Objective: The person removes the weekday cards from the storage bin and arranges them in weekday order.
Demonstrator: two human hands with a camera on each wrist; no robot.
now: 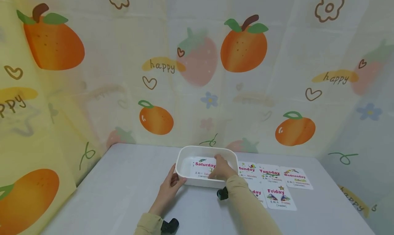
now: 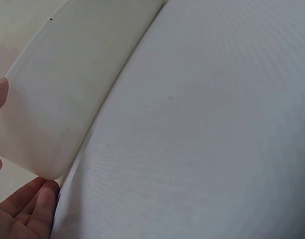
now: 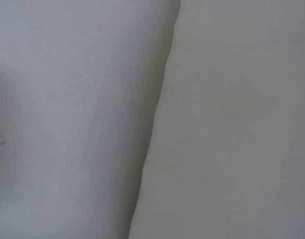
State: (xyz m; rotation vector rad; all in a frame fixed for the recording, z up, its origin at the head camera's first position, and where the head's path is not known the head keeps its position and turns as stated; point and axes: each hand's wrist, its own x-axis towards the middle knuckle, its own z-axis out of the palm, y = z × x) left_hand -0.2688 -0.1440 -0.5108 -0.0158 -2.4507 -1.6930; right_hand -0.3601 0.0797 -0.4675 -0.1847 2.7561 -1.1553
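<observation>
A white plastic basin (image 1: 200,183) stands on the table. My left hand (image 1: 170,184) grips its left end, thumb by the front rim and fingers round the side; the left wrist view shows fingertips (image 2: 42,204) at the basin's lower corner. Inside lies a card printed "Saturday" (image 1: 203,166). My right hand (image 1: 222,169) reaches into the basin at that card's right end, one finger by the far edge and the thumb by the near edge. Whether they pinch the card cannot be told. No fingers show in the right wrist view.
Right of the basin lie cards reading Monday (image 1: 247,170), Tuesday (image 1: 270,173), Wednesday (image 1: 296,178) and Friday (image 1: 278,198). Another card (image 1: 258,194) is partly covered by my right sleeve (image 1: 249,207). A fruit-patterned curtain (image 1: 191,118) hangs behind the white table (image 1: 117,187).
</observation>
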